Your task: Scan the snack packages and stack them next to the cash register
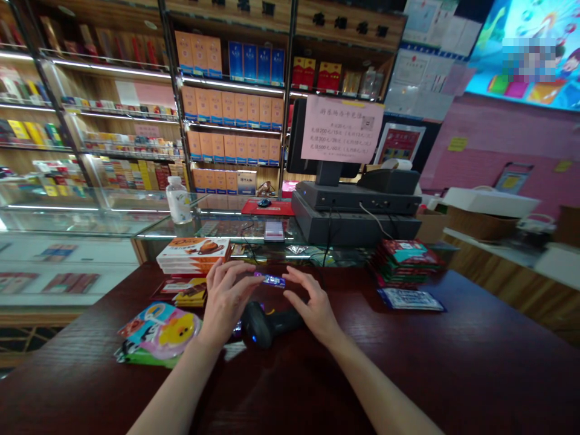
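A small purple wrapped packet (273, 280) is between my two hands above the dark wooden counter. My left hand (229, 299) pinches its left end with thumb and fingers. My right hand (313, 305) has its thumb and fingers apart, tips right at the packet's other end; whether they touch it is hard to tell. Just below lies a black handheld barcode scanner (259, 326) with a small blue light. Another shiny purple item (237, 329) shows partly between the scanner and my left wrist. Colourful packages with a yellow duck (174, 329) lie left of my left forearm.
White-and-orange boxes (194, 257) and red and yellow packs (190, 292) are stacked at left. Red-green packs (405, 260) and a blue packet (411, 299) lie at right. Behind are a bottle (178, 202), a phone (274, 231), and a cash register (357, 214).
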`<state>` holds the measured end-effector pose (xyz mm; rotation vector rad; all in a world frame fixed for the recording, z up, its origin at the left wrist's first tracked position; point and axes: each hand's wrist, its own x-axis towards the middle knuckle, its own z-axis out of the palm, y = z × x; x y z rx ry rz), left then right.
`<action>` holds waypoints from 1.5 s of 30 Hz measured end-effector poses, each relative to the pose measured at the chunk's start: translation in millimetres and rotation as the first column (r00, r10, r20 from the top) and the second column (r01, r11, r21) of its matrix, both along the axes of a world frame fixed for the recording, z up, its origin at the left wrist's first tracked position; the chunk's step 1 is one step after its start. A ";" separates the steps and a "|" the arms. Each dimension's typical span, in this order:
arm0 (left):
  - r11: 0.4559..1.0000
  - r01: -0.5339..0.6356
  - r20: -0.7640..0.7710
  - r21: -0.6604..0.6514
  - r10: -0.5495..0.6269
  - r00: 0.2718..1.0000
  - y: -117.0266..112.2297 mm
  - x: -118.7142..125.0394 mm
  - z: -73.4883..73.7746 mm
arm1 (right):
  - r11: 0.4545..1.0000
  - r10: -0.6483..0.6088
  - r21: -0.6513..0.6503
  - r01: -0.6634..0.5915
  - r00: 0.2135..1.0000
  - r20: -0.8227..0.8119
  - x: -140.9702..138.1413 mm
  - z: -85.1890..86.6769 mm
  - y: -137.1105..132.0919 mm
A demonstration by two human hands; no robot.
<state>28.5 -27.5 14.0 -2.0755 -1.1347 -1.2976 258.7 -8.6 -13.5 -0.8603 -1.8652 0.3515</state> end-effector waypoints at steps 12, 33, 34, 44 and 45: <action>0.997 0.060 -0.024 -0.055 -0.062 0.998 0.4 3.0 -2.3 | 0.984 -0.080 0.160 0.083 0.997 -0.025 0.4 3.0 -0.5; 0.996 0.068 -0.129 -0.064 -0.076 0.989 -3.4 16.5 9.9 | 0.818 -0.397 0.554 0.153 0.847 0.353 19.8 16.5 -9.3; 0.995 0.073 -0.134 -0.062 -0.081 0.988 -3.5 19.2 11.5 | 0.815 -0.399 0.558 0.155 0.848 0.348 22.5 18.5 -9.7; 0.985 0.173 -0.229 0.011 -0.165 0.959 1.6 73.6 32.8 | 0.767 -0.487 0.602 0.220 0.811 0.323 82.6 34.7 -21.1; 0.982 0.187 -0.233 0.010 -0.180 0.956 3.7 82.6 33.5 | 0.766 -0.496 0.599 0.232 0.807 0.322 91.5 34.2 -22.5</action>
